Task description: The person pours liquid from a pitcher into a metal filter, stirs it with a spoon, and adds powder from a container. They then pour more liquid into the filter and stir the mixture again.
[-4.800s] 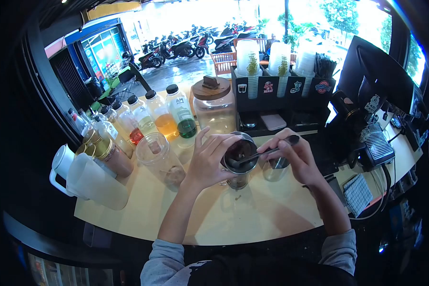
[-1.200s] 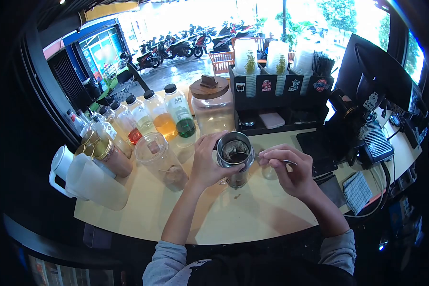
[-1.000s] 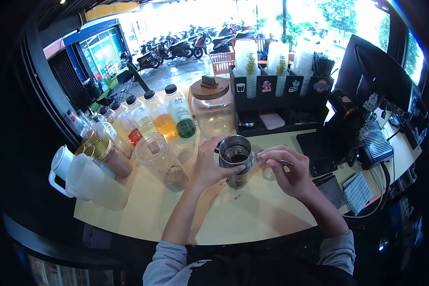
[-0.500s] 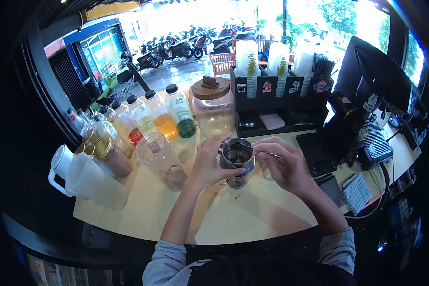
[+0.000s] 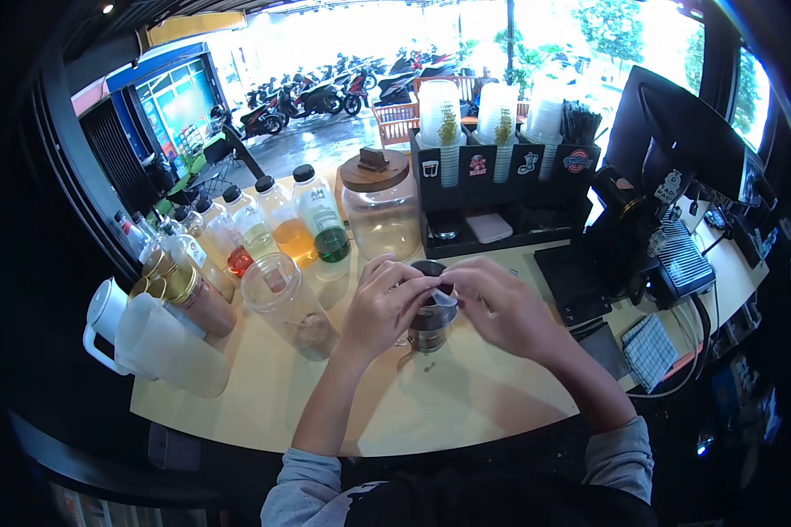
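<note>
Both hands meet above a metal drip filter (image 5: 428, 267) sitting on a clear glass cup (image 5: 429, 338) with a side handle. My right hand (image 5: 505, 307), a little blurred, is closed on a small spoon (image 5: 444, 299) whose pale, shiny bowl shows between the hands. Curled together, the fingers of my left hand (image 5: 378, 303) pinch at the spoon from the other side. The filter's inside is mostly covered by my fingers. Left of the cup stands a large clear plastic container (image 5: 286, 303) with a scoop and dark contents low inside.
Behind stands a wooden-lidded glass jar (image 5: 380, 211), beside several black-capped bottles (image 5: 330, 220). A black organiser (image 5: 501, 167) holds stacked cups. Pitchers (image 5: 171, 351) stand at left. A dark machine (image 5: 624, 228), a monitor (image 5: 668, 132) and a checked cloth (image 5: 649, 351) are at right.
My left hand has left the filter's side and come over its top to the spoon. My right hand has lifted the spoon out of the filter. The view has shifted slightly.
</note>
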